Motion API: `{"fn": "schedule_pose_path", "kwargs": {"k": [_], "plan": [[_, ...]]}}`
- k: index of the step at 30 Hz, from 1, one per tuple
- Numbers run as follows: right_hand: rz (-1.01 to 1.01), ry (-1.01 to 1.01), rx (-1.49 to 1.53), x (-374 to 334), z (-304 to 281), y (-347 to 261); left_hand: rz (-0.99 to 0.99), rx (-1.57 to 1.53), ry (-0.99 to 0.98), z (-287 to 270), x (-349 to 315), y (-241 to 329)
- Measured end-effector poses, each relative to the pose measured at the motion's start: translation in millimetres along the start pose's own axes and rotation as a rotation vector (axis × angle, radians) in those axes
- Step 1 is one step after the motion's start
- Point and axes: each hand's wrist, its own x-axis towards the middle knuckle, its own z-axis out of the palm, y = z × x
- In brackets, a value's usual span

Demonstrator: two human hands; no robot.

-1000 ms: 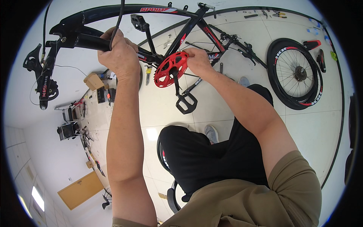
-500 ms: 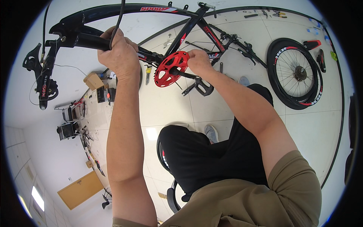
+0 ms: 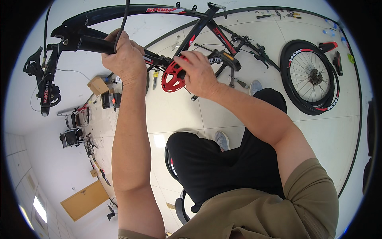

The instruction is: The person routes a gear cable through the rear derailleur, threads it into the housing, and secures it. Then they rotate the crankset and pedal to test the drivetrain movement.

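Note:
My left hand (image 3: 126, 55) is wrapped round the thick black tube (image 3: 94, 44) of a bicycle frame (image 3: 137, 9), with a dark cable running down in front of it. My right hand (image 3: 201, 75) lies over the red chainring (image 3: 170, 83), its fingers spread and touching the ring's upper part. The hand hides much of the ring and the crank arm. A black pedal (image 3: 227, 59) with an amber reflector stands up to the right of that hand, near the frame's rear tubes.
A wheel (image 3: 310, 77) with tyre and cassette lies on the tiled floor at right. A screwdriver (image 3: 241, 83) lies near my shoe, and pliers (image 3: 294, 15) with other tools lie at the far edge. An opened carton (image 3: 96, 85) stands at left. A rear derailleur (image 3: 54, 94) hangs at far left.
My right hand has let go of the chainring's right edge and moved left and down across the ring. The crank has turned, bringing the pedal up and right. My left hand stays on the tube.

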Motion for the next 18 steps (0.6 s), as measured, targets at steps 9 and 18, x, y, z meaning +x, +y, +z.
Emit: {"fn": "schedule_pose_path", "kwargs": {"k": [9, 18], "plan": [[-0.232, -0.501, 0.323, -52.5, 20.3, -32.1, 0.03, 0.012, -0.015, 0.4, 1.9, -1.2], [0.299, -1.104, -0.188, -59.2, 18.8, 7.5, 0.018, -0.006, -0.009, 0.6, 1.0, -1.3]]}}
